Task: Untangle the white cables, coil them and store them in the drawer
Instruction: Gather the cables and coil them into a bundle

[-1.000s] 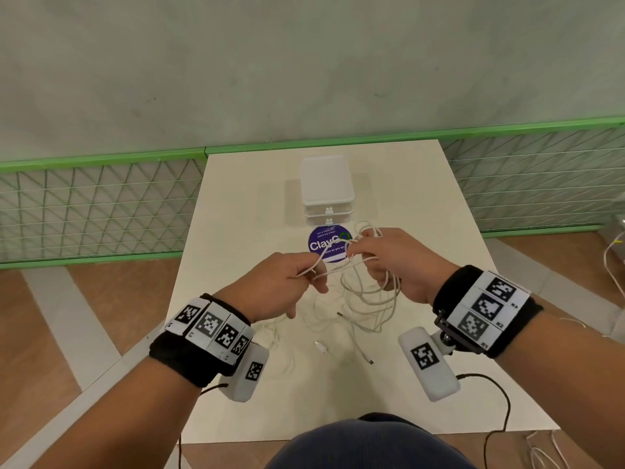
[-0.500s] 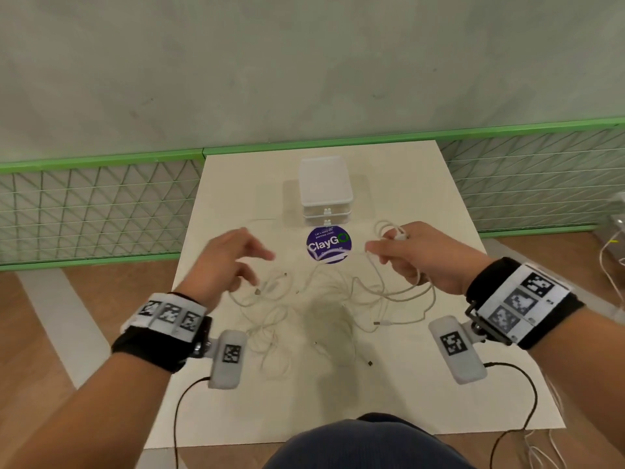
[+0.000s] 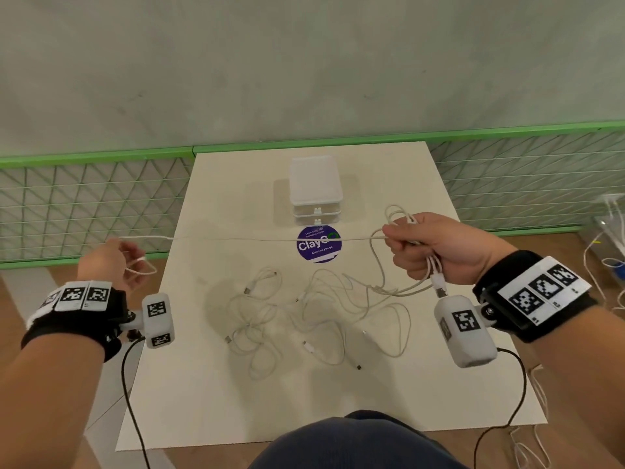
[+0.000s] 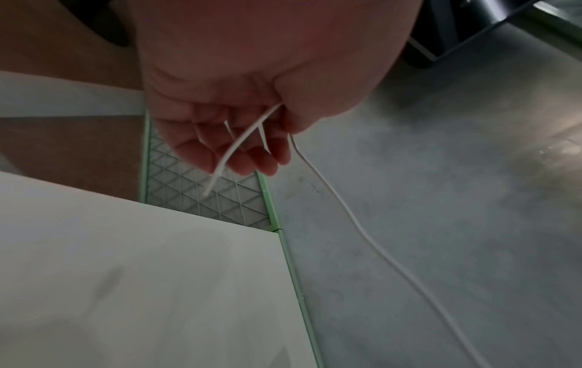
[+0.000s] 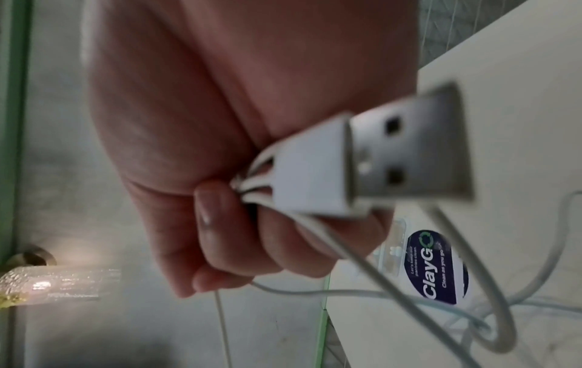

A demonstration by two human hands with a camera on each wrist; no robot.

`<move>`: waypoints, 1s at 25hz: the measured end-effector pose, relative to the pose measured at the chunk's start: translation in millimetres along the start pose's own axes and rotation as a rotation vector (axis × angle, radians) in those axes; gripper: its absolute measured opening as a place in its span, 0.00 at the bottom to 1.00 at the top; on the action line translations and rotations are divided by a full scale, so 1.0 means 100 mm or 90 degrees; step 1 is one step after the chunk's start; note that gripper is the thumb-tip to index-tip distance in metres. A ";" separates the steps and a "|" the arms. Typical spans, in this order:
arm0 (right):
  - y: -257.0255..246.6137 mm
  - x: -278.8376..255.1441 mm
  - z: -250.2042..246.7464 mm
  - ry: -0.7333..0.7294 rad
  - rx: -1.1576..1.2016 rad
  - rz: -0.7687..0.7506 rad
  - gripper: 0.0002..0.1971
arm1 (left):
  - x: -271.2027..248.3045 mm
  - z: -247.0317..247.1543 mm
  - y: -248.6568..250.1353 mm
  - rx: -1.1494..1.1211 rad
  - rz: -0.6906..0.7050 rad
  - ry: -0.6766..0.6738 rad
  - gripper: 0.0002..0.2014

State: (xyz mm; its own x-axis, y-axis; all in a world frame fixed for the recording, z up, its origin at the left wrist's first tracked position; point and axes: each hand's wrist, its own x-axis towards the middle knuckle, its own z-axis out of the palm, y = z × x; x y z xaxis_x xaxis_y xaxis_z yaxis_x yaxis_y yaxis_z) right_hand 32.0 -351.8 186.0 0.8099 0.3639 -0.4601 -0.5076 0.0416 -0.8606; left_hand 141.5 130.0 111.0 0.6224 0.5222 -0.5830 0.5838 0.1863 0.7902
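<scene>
One white cable [image 3: 257, 238] runs taut across the table between my hands. My left hand [image 3: 111, 262], off the table's left edge, holds its end with curled fingers [image 4: 220, 149]; a small loop [image 3: 142, 269] hangs from it. My right hand [image 3: 433, 245], over the right side, grips a bundle of cable loops [image 3: 395, 214], with a USB plug [image 5: 362, 159] sticking out below the fist. More tangled white cables [image 3: 304, 319] lie loose on the table's middle. The small white drawer unit [image 3: 314, 187] stands at the back, both drawers closed.
The cream table [image 3: 439, 384] carries a round purple sticker [image 3: 319, 245] in front of the drawers. Green mesh fencing [image 3: 84, 204] runs behind on both sides. More cables lie on the floor [image 3: 608, 258] at the right.
My hands have drawn far apart. The left hand moved out past the table's left edge with one cable's end, pulling that cable taut; the right moved right with its bundle.
</scene>
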 end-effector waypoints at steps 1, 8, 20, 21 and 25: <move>-0.01 -0.01 -0.01 -0.007 0.014 -0.003 0.17 | 0.02 0.00 0.03 -0.005 0.013 0.005 0.16; -0.09 -0.19 -0.08 0.026 0.064 0.020 0.19 | 0.07 -0.12 0.19 0.024 0.080 0.017 0.12; -0.16 0.22 0.36 0.072 0.045 0.005 0.18 | -1.52 1.26 0.12 0.477 0.575 -0.490 0.31; -0.16 0.24 0.41 0.065 0.041 0.007 0.18 | -1.73 1.37 0.12 0.438 0.551 -0.581 0.33; -0.15 0.24 0.53 0.060 0.045 -0.007 0.17 | -2.23 1.69 -0.02 0.285 0.354 -0.806 0.32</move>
State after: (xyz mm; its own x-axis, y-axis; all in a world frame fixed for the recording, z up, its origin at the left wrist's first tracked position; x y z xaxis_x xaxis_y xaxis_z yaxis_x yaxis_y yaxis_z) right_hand 44.0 -294.5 199.4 0.8377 0.2745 -0.4722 -0.5156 0.1121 -0.8495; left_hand 89.2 -127.2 207.4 0.7140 -0.6745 -0.1876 0.0819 -0.1857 0.9792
